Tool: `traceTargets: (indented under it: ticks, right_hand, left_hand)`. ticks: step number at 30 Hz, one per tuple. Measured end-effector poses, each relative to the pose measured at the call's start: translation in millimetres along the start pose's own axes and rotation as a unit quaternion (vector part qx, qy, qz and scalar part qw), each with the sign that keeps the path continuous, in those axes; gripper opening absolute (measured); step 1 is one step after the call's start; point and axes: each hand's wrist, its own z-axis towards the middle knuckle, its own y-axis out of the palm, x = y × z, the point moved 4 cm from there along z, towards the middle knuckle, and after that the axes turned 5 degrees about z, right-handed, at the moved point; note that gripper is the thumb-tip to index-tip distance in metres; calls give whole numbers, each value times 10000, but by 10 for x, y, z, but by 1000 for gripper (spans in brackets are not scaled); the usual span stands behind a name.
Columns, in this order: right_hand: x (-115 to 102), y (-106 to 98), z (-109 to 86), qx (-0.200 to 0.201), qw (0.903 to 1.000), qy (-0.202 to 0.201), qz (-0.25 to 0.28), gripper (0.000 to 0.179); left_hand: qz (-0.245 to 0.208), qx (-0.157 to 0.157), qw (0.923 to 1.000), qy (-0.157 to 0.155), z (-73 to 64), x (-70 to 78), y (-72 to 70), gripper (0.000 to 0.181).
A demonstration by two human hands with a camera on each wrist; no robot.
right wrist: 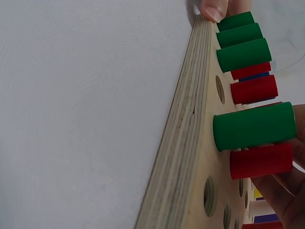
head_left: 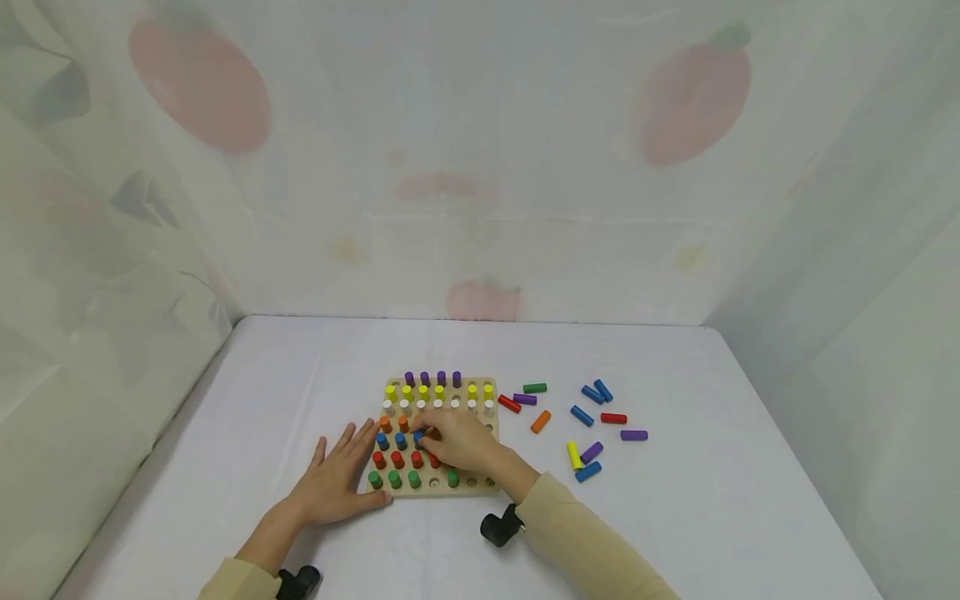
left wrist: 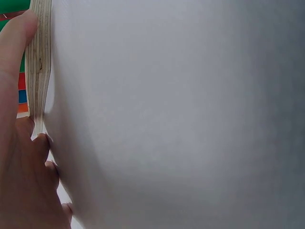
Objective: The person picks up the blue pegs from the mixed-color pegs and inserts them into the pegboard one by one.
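Observation:
A wooden pegboard (head_left: 480,492) lies on the table, with rows of purple, yellow, white, orange, blue, red and green pegs standing in it. My left hand (head_left: 336,485) lies spread at the board's left side, its thumb (left wrist: 24,26) touching the near left corner. Over the board, my right hand (head_left: 467,442) pinches a blue peg (head_left: 418,438) in the blue row, right of two standing blue pegs. Fingers partly cover this peg; whether it is fully in its hole I cannot tell. Behind a green peg (right wrist: 255,125) and a red peg (right wrist: 262,161), the right fingers show in the right wrist view.
Loose pegs lie scattered on the table right of the board, among them a green peg (head_left: 535,388), an orange peg (head_left: 541,422), a yellow peg (head_left: 574,455) and several blue ones. White cloth covers the table (head_left: 712,500). Printed curtains (head_left: 480,208) hang behind and at both sides.

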Motion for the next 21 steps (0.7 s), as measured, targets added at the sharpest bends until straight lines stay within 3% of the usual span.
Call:
traceTargets:
  ticks: [11,21]
  right_hand:
    - [-10,-10,-14,-28,9995,-222,-229,20]
    - [1,-40,-34,-47,9998,-106,154,24]
  left_hand:
    - [10,20,10000,4,-14,9,-9,106]
    - [-89,-9,10000,-5,-6,13,-16,105]
